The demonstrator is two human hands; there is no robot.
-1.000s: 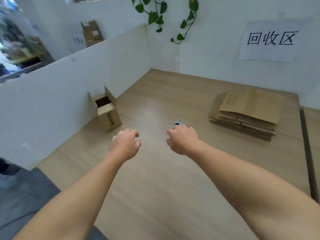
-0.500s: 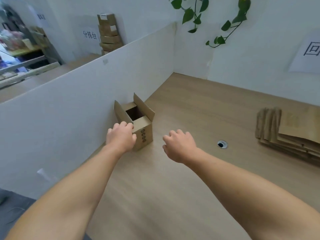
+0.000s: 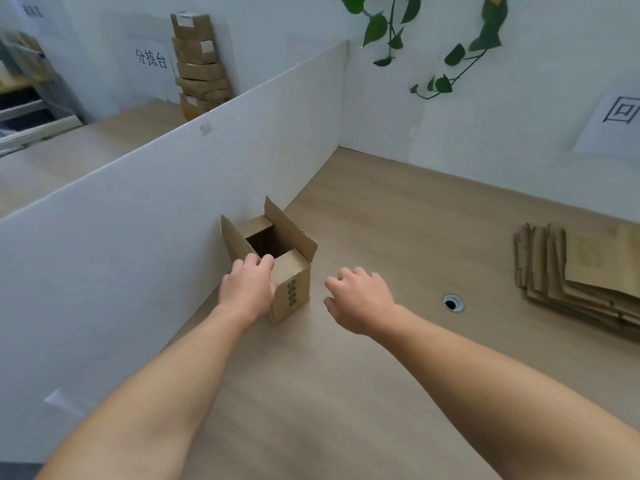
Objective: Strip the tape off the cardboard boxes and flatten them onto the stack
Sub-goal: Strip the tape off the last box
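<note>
1. Cardboard box: small, brown, upright, top flaps open, dark printed marks down one side.
2. Left hand: fingers curled over the box's near top edge; box directly beneath and beyond.
3. Right hand: loosely open, holding nothing; box just to its left, apart.

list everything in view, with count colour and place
open box: 1, brown, on table against partition
flat cardboard stack: 1, brown, table's right side
table: 1, light wood, under both
partition: 1, white, along table's left
cable hole: 1, silver-rimmed, between box and stack
piled boxes: 1 pile, brown, beyond partition
vine: 1, green, back wall
left sign: 1, white, wall beyond partition
right sign: 1, white, back wall
left hand: 1, fingers curled over box's near rim
right hand: 1, loosely curled, empty, right of box
</note>
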